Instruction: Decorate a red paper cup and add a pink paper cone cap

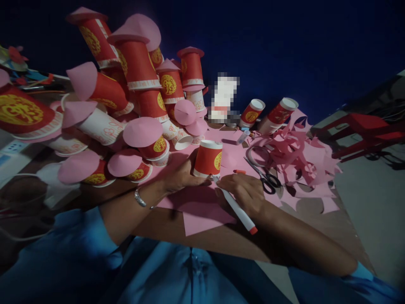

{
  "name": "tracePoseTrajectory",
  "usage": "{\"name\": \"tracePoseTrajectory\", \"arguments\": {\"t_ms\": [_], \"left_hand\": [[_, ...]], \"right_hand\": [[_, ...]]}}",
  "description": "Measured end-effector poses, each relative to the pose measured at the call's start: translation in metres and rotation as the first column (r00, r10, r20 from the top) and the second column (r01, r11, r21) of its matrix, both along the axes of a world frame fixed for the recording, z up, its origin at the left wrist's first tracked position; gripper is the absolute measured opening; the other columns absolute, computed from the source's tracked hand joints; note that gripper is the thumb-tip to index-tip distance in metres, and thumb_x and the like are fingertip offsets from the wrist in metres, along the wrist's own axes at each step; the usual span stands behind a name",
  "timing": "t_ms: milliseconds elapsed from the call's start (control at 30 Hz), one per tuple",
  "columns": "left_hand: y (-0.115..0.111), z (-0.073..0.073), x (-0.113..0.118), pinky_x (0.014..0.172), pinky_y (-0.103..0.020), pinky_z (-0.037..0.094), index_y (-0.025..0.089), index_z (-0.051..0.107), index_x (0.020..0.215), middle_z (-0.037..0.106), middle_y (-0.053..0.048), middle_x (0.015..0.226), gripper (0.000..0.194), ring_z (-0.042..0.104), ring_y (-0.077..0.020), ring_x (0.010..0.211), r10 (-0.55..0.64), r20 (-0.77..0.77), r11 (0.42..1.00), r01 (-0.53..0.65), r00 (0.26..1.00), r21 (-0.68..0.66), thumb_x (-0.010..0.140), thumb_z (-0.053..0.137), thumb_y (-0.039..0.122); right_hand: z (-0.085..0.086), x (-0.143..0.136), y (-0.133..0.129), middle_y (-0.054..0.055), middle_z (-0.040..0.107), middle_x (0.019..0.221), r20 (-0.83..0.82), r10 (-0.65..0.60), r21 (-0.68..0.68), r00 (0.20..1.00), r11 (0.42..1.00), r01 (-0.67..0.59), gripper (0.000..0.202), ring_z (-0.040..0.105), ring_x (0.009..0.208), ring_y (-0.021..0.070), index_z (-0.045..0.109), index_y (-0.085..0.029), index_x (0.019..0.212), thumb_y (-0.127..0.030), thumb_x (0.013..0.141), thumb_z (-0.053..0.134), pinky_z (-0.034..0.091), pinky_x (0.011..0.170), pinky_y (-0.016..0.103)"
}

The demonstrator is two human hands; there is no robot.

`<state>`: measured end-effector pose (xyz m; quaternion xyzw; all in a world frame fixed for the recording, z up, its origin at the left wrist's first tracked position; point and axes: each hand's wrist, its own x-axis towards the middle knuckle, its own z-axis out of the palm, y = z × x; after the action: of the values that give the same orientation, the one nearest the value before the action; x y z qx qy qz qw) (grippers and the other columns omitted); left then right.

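My left hand (186, 174) is wrapped round the left side of a red paper cup (207, 159) with a yellow emblem and white bands at both ends. Between the fingers of my right hand (245, 192) is a white marker (237, 209) with a red end, its tip at the cup's lower band. Pink paper (205, 217) lies beneath both hands. Just right of the cup is a small red marker cap (239, 172). Black-handled scissors (269, 183) rest beyond my right hand.
Several cups with pink paper cones (142, 131) are piled and stacked at the left. Pink paper scraps (303, 160) heap at the right, with a roll of tape (257, 156) beside them. Two cups (252, 113) stand at the back. A red stool (363, 131) is right of the table.
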<state>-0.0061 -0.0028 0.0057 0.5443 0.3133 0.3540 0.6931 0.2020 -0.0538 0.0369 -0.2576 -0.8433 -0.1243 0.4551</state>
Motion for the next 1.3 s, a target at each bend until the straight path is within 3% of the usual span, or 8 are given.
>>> {"name": "tracePoseTrajectory", "arguments": {"t_ms": [267,567,867,1300], "left_hand": [[-0.0009,0.0019,0.0001,0.097,-0.048,0.058,0.023,0.046,0.145,0.07,-0.014,0.136,0.089,0.07,-0.0336,0.119,-0.044,0.038,0.998,0.046,0.998,-0.044,0.072,0.094,0.037],[-0.0007,-0.0024,-0.0001,0.103,-0.052,0.055,0.022,0.047,0.143,0.074,-0.013,0.128,0.085,0.071,-0.0336,0.116,0.0,0.012,1.0,0.0,1.0,-0.007,0.072,0.094,0.034],[-0.0014,0.0059,-0.0006,0.102,-0.051,0.056,0.021,0.049,0.139,0.071,-0.013,0.131,0.085,0.068,-0.0353,0.122,-0.028,0.0,0.999,0.028,1.0,-0.04,0.069,0.095,0.039],[-0.0013,0.0051,0.0002,0.102,-0.05,0.057,0.02,0.047,0.14,0.067,-0.013,0.135,0.087,0.063,-0.0364,0.127,-0.01,-0.052,1.0,0.01,0.999,0.004,0.07,0.094,0.039]], "right_hand": [[-0.0005,0.002,0.0006,0.005,0.074,0.078,-0.011,0.007,-0.034,1.0,0.999,-0.007,0.011,0.07,0.063,0.0152,0.063,-0.015,0.107,-0.009,0.097,0.065,0.057,0.059,0.026],[0.0014,0.0005,0.0004,0.003,0.072,0.074,-0.029,0.0,-0.033,1.0,0.999,-0.001,0.013,0.068,0.059,0.0152,0.063,-0.015,0.103,-0.006,0.093,0.065,0.054,0.056,0.026],[0.005,-0.0014,-0.0021,0.002,0.071,0.07,-0.018,-0.023,-0.004,1.0,1.0,0.023,0.009,0.067,0.057,0.0145,0.062,-0.016,0.099,-0.008,0.096,0.063,0.055,0.054,0.026],[0.0037,-0.001,-0.0011,0.002,0.07,0.072,0.004,-0.002,0.017,1.0,1.0,0.002,0.01,0.067,0.06,0.0138,0.063,-0.016,0.1,-0.007,0.095,0.067,0.053,0.055,0.025]]}}
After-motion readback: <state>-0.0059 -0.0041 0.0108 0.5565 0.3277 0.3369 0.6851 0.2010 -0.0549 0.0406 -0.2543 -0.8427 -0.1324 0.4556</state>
